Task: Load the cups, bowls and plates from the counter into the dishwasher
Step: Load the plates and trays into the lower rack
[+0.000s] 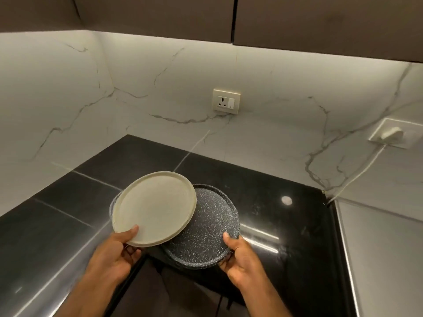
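My left hand (pixel 115 252) pinches the near rim of a cream plate (pixel 155 207), thumb on top, and holds it tilted above the black counter (pixel 274 225). A second cream rim shows just beneath it. My right hand (pixel 240 259) grips the near right rim of a dark speckled plate (pixel 210 227), which lies partly under the cream one. Both plates are off the counter, over its front edge. No dishwasher, cups or bowls are in view.
The counter wraps an inner corner against a white marbled backsplash. A wall socket (pixel 226 101) sits on the back wall; a second socket with a plug (pixel 390 134) and white cable is on the right. Dark upper cabinets (pixel 160 14) hang overhead.
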`<action>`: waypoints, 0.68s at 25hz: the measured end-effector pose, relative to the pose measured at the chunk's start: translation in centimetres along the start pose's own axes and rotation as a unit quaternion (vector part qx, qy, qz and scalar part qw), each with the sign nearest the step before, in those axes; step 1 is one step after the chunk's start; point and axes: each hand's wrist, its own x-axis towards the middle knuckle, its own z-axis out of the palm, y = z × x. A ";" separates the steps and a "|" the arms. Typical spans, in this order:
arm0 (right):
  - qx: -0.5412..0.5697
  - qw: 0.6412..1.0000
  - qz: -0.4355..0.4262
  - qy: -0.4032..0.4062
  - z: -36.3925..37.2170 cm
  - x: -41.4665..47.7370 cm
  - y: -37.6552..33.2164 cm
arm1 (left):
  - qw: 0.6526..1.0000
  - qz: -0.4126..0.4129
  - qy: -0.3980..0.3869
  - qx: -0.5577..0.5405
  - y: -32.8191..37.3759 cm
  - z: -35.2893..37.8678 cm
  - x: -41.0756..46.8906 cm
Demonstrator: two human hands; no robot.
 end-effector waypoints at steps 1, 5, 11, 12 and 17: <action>0.003 1.000 -0.003 0.001 -1.4 -1.8 0.6 | 1.000 0.002 -0.009 -0.004 -1.2 -0.9 -2.1; 0.034 0.999 -0.012 -0.010 -5.8 -8.5 2.9 | 0.999 0.013 -0.027 0.016 -5.0 -4.3 -9.5; 0.040 0.999 -0.029 -0.024 -10.3 -16.2 7.8 | 0.996 0.042 -0.055 0.049 -8.6 -10.3 -17.2; 0.035 0.998 -0.030 -0.031 -10.9 -17.6 8.7 | 0.996 0.045 -0.058 0.052 -9.1 -11.3 -18.1; 0.014 0.999 -0.034 -0.025 -14.3 -25.3 15.6 | 0.995 0.030 -0.079 0.047 -13.3 -18.3 -22.3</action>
